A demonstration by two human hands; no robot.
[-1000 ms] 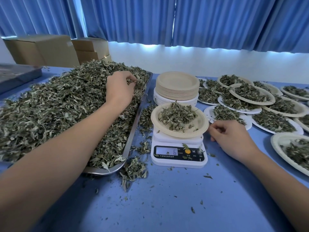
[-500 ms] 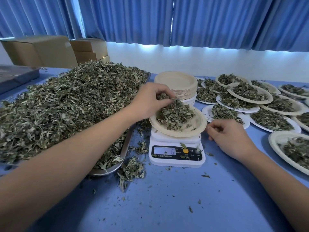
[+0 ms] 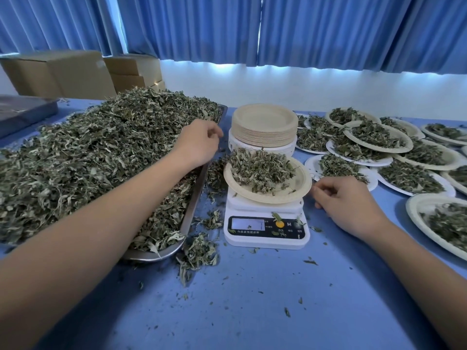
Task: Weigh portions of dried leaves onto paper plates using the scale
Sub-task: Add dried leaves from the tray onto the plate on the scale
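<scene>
showed the topping-up step of one portion, as judged from the layout. found a paper plate (image 3: 299, 190) seated on the scale (image 3: 265, 238), with a mound of dried leaves (image 3: 260, 170) piled toward its left and far side. placed the scale on the blue table (image 3: 252, 311), between the metal tray (image 3: 193, 200) on the left and the filled plates (image 3: 379, 140) on the right, with a stack of empty plates (image 3: 265, 127) just behind.

caught the left hand (image 3: 199, 144) over the far right corner of the tray, at the edge of the loose heap (image 3: 101, 152), fingers curled downward; could not tell whether any leaves were pinched in them. caught the right hand (image 3: 351, 205) resting on the table just beside the plate's right rim, fingers loosely curled, gripping nothing. could not read the display (image 3: 249, 223), too pale and small. noted stray leaves on the scale's face near the buttons and scattered over the table.

judged the portion as not yet settled: left hand placed for a pinch from the heap, right hand ready at the rim. judged the next move as calling for a small, measured addition, dropped toward the bare middle of the plate rather than its loaded left edge, then a check of the display. at target weight, judged a level lift by the rim toward the filled plates as needed, and a fresh plate from the stack.
</scene>
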